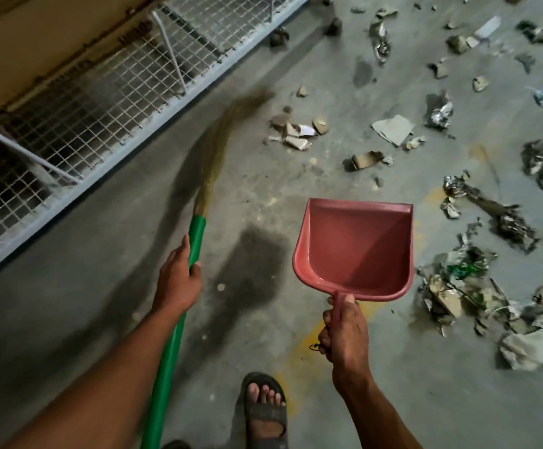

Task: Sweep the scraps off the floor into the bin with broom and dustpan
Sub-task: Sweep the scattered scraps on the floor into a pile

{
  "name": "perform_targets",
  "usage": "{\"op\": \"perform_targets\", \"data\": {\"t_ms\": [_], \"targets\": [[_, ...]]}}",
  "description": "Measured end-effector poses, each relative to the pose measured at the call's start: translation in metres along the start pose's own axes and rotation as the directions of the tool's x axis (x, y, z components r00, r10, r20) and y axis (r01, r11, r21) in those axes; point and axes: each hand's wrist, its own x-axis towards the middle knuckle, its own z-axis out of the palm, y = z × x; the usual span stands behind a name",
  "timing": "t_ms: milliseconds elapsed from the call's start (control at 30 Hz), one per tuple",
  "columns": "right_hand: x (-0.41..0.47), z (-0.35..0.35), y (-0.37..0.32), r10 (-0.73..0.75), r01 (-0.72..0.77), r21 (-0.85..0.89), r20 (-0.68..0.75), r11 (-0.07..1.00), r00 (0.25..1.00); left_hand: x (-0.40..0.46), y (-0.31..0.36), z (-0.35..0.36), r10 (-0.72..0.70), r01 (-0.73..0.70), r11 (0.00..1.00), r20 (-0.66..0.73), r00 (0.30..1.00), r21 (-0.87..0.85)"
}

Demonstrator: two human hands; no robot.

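A wire mesh fence (79,102) on a grey frame is running along the left of the concrete floor (85,286). A dark stain (250,264) is showing on the concrete. A sandalled foot (265,409) is standing at the bottom edge.

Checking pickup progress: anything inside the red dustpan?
No scraps show inside the red dustpan; its tray looks bare. The right hand covers its handle, and the floor under it is hidden.

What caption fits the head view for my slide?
Left hand grips a green broom, right hand holds an empty red dustpan above a scrap-littered floor.
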Motion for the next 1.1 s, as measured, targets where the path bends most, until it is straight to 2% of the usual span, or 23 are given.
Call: {"op": "perform_targets", "data": {"t_ms": [133,200,333,433,567,633,700,867,1000,1100], "targets": [[0.006,-0.006,0.000,0.004,-0.004,0.026,-0.023,1.000,1.000,0.032,0.021,0.008,-0.135,0.133,0.989,0.026,0.991,0.061],[0.015,-0.009,0.002,0.007,-0.006,0.040,-0.035,0.999,0.999,0.054,0.044,0.020,-0.150,0.141,0.984,0.080,0.985,0.111],[0.031,-0.018,0.008,0.026,-0.020,0.071,-0.085,0.997,0.996,0.078,0.100,0.053,-0.009,-0.026,0.979,0.168,0.986,0.203],[0.040,-0.032,0.016,0.040,-0.027,0.102,-0.127,0.994,0.991,0.072,0.132,0.074,0.101,-0.178,0.948,0.282,0.954,0.263],[0.036,-0.054,0.021,0.061,-0.032,0.140,-0.206,0.990,0.977,0.039,0.147,0.101,0.293,-0.413,0.889,0.444,0.847,0.200],[0.026,-0.067,0.020,0.077,-0.037,0.169,-0.241,0.985,0.967,0.015,0.146,0.111,0.351,-0.473,0.872,0.515,0.782,0.124],[0.014,-0.081,0.018,0.087,-0.036,0.197,-0.258,0.980,0.962,-0.011,0.143,0.113,0.394,-0.498,0.865,0.529,0.752,0.064],[-0.017,-0.113,0.017,0.104,-0.034,0.223,-0.308,0.974,0.946,-0.073,0.124,0.099,0.459,-0.488,0.873,0.367,0.809,-0.015],[-0.036,-0.134,0.023,0.129,-0.031,0.286,-0.333,0.958,0.934,-0.092,0.110,0.082,0.378,-0.393,0.919,0.241,0.894,0.014],[-0.045,-0.147,0.032,0.147,-0.042,0.301,-0.333,0.953,0.931,-0.092,0.109,0.081,0.289,-0.308,0.950,0.216,0.933,0.059]]}}
